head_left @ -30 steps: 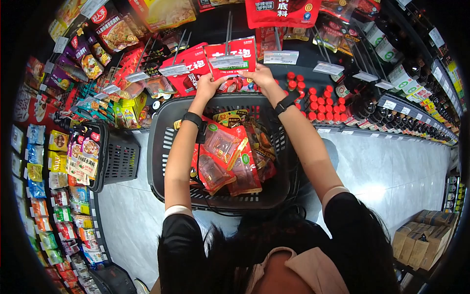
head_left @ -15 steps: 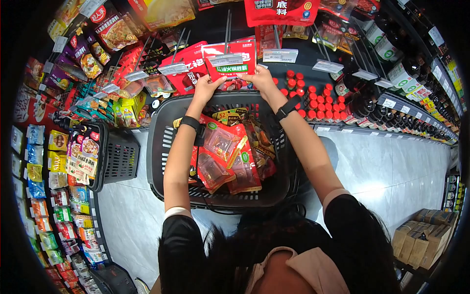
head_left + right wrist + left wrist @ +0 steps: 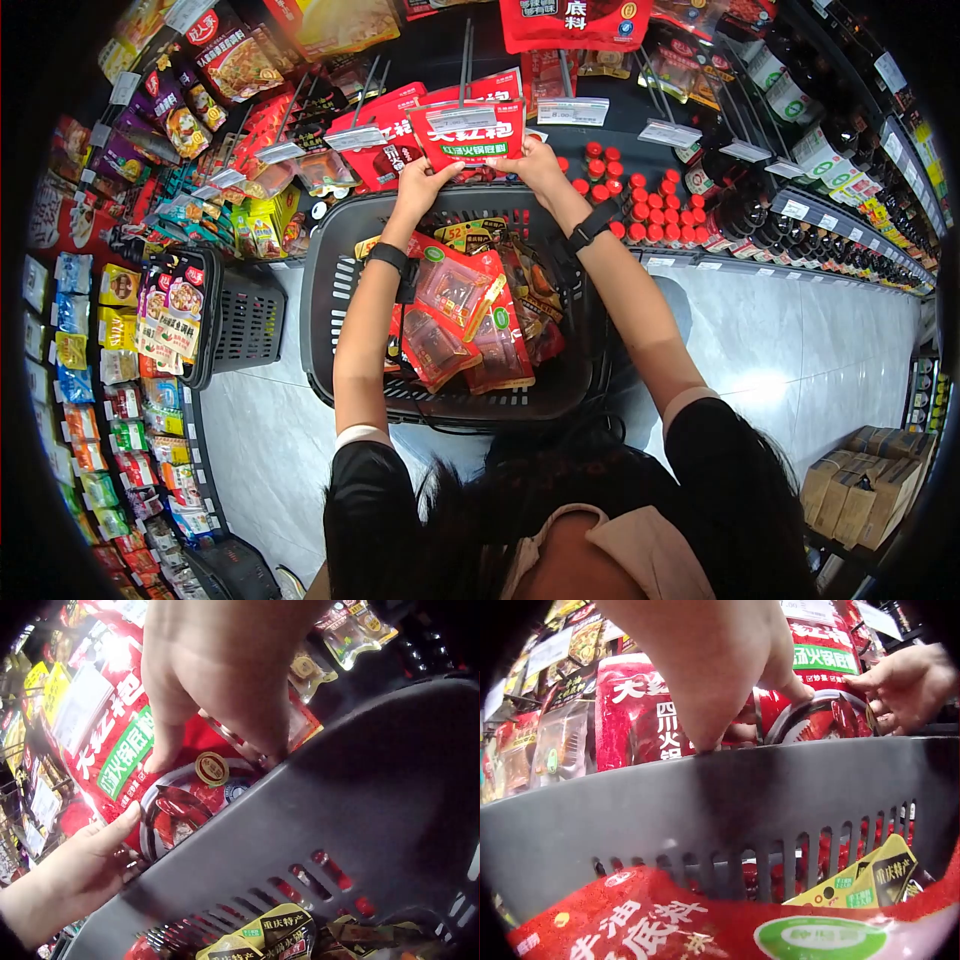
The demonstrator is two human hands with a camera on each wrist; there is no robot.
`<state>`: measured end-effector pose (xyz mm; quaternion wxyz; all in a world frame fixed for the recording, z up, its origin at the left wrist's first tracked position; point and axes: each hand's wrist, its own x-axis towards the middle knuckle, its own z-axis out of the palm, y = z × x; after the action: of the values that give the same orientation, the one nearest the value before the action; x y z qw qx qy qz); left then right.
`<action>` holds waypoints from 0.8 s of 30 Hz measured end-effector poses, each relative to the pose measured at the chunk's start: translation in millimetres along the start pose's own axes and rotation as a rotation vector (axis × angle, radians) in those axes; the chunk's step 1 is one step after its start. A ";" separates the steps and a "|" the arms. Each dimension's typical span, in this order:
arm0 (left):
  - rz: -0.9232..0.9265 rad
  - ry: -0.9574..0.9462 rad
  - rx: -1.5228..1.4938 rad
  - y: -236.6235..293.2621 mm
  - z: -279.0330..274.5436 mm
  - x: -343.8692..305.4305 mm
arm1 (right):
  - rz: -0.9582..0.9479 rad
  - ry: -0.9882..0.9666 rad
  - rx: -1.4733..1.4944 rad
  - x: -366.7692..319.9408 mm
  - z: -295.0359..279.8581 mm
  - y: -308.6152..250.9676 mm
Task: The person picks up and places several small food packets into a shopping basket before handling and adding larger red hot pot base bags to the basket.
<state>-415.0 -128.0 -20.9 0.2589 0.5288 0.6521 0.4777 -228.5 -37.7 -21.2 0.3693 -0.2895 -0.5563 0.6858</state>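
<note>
Both hands pinch a red packet with a green band (image 3: pixel 470 140) by its two sides, thumbs on its front. The left hand (image 3: pixel 425 185) holds the left side and the right hand (image 3: pixel 538 168) the right. A price tag partly covers the packet's top, below a metal hook. In the right wrist view the packet (image 3: pixel 124 746) shows a bowl picture low on its front, just beyond the basket's rim. Directly below the hands is the dark basket (image 3: pixel 325 300), with several red packets (image 3: pixel 455 290) inside.
A second basket (image 3: pixel 250 320) with packets stands at the left. Red-capped bottles (image 3: pixel 655 215) line the shelf right of the hands. More packets hang on hooks around, a large red one (image 3: pixel 575 25) above. Cardboard boxes (image 3: pixel 865 490) are at the lower right, beyond the pale floor (image 3: pixel 740 350).
The held packet has come down and toward the person, showing more of its front, and another red packet now shows behind it. Both hands still grip its sides.
</note>
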 end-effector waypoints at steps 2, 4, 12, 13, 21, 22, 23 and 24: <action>0.019 0.016 -0.010 -2.6 1.5 -0.6 | -0.007 -0.004 -0.011 -2.1 0.2 -2.2; 0.027 0.029 -0.003 -2.0 2.1 -2.5 | -0.013 -0.009 -0.035 -5.0 1.0 -4.2; 0.033 0.044 -0.022 -4.5 3.2 -9.0 | -0.005 -0.017 -0.094 -14.9 4.9 -13.9; 0.026 0.046 -0.025 -3.8 3.0 -9.7 | -0.014 -0.015 -0.099 -15.7 5.4 -14.0; 0.042 0.038 -0.045 -1.7 1.8 -17.5 | 0.014 -0.011 -0.181 -17.3 3.8 -8.3; 0.028 0.034 -0.039 1.1 1.1 -18.8 | 0.012 -0.011 -0.185 -17.0 3.5 -6.9; 0.014 0.030 -0.032 3.7 0.2 -20.8 | 0.009 -0.012 -0.188 -17.0 3.5 -5.3; -0.001 0.026 -0.025 6.3 -0.4 -22.7 | 0.007 -0.013 -0.191 -17.3 3.3 -3.7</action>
<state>-405.6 -149.5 -18.9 0.2571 0.5190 0.6496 0.4925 -220.8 -53.4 -17.1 0.3340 -0.3210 -0.6204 0.6328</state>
